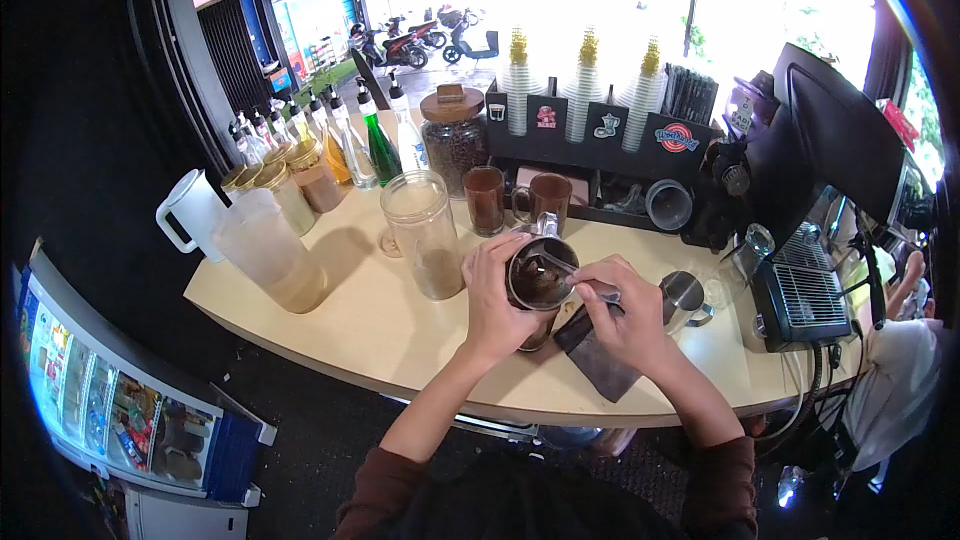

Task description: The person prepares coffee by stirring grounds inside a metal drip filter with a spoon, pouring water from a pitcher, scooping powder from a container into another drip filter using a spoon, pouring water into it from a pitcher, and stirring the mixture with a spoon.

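So I'm standing by this drinks counter (375, 335), and I'll go by the big bean jar (455, 152) with the wooden lid. The metal pitcher (519, 297) is on the near side of that jar, a bit to its right, tipped so you can see dark brown stuff inside. Left hand (490, 295) is curled round the side of it, pretty snug. Right hand (622, 312) has a narrow pinch on a spoon (562, 266) that's dipped into the pitcher.

Two glass mugs (486, 202) of brown drink sit just right of the bean jar, on its near side. A tall clear jar (418, 225) with pale brown powder in the bottom is in front of it, slightly left. Further left of the bean jar you've got a row of pump bottles (378, 145), plus a frosted jug (265, 245) and a white jug (192, 212). Right of it there's a black rack (545, 125) with stacked plastic cups (583, 105). A dark cloth (600, 358) lies in front of the bean jar, off to the right under the right hand, and a small steel jug (683, 295) is further right again.
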